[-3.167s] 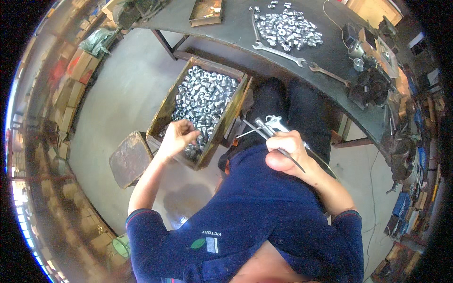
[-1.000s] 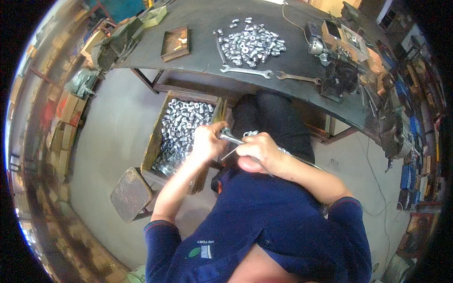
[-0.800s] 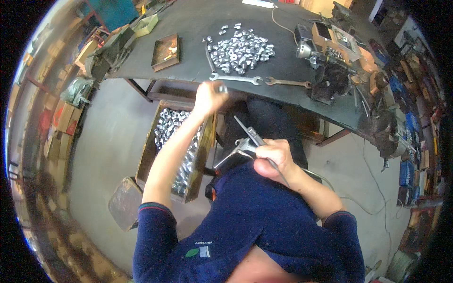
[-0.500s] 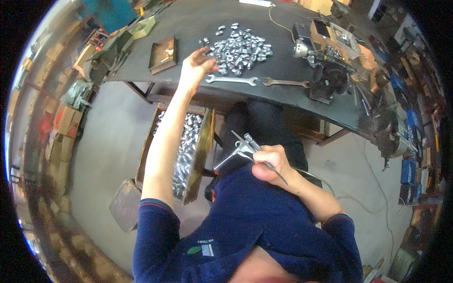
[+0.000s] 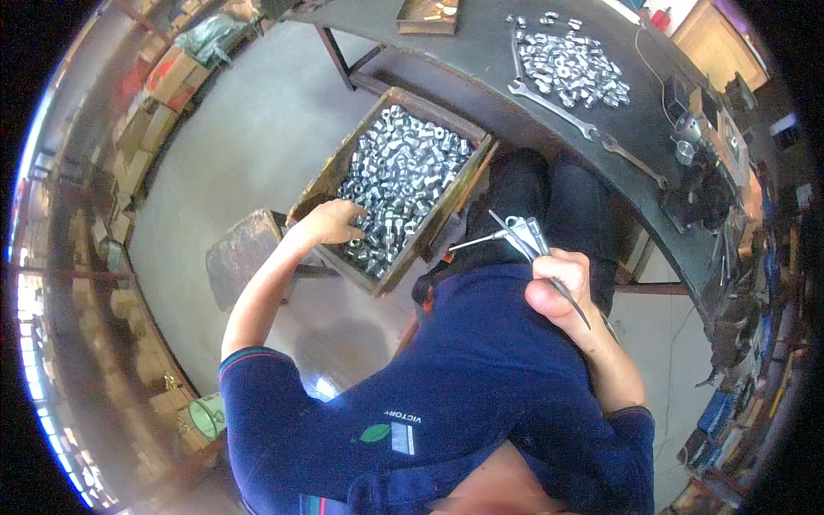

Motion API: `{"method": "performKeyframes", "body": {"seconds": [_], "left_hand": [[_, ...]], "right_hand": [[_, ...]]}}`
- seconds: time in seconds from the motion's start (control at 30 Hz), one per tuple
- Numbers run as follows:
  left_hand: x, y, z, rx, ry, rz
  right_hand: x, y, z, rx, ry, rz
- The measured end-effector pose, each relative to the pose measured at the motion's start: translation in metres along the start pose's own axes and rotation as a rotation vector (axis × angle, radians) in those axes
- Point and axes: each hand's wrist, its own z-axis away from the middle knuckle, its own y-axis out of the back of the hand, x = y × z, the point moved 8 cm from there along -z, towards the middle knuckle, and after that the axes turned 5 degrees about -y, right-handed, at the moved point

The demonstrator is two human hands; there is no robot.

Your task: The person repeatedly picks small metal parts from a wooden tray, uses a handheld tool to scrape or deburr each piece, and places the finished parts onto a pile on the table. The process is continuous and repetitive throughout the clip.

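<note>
My left hand (image 5: pixel 331 222) is over the near left corner of a wooden box (image 5: pixel 330 176), fingers apart, the tips above the metal fittings. The box is filled with many small shiny hex fittings (image 5: pixel 408 163). In front of my lap, my right hand (image 5: pixel 563 281) is closed round a silver air blow gun (image 5: pixel 528 233) with a thin nozzle pointing left. The same fist holds a slim, dark, tapered tool like a file (image 5: pixel 569 300), its two ends sticking out past the hand. Part of the blow gun's grip is hidden by the fingers.
On the dark workbench (image 5: pixel 481 43) lies a heap of similar fittings (image 5: pixel 571 64), with open-ended wrenches (image 5: pixel 554 110) along its near side. A shallow tray (image 5: pixel 429 17) sits farther left. A worn wooden stool (image 5: pixel 243 257) stands beside the box. Shelves line the left side.
My left hand has moved from the heap on the bench down to the box. The view has swung left, bringing the box nearer the middle. My right hand keeps its hold on both tools.
</note>
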Motion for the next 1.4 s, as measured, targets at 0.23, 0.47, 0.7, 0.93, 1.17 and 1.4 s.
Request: {"method": "performKeyframes", "body": {"seconds": [0.23, 0.47, 0.7, 0.93, 1.17, 1.4], "left_hand": [[0.003, -0.026, 0.002, 0.058, 0.111, -0.089], [0.008, -0.028, 0.005, 0.217, 0.058, -0.15], [0.016, -0.023, 0.003, 0.329, 0.001, -0.032], [0.02, -0.031, 0.005, 0.29, 0.043, 0.004], [0.009, -0.015, 0.006, 0.298, 0.101, 0.225], [0.094, 0.047, 0.017, 0.32, -0.052, 1.081]], "right_hand": [[-0.003, -0.01, -0.004, -0.042, 0.02, 0.011], [0.005, -0.014, 0.001, -0.075, -0.058, -0.031], [0.004, -0.013, 0.002, -0.077, -0.016, -0.076], [0.005, -0.015, 0.005, -0.108, 0.028, -0.066], [0.006, -0.015, 0.007, -0.107, 0.012, -0.066], [-0.005, -0.036, -0.009, -0.219, 0.113, -0.081]]}}
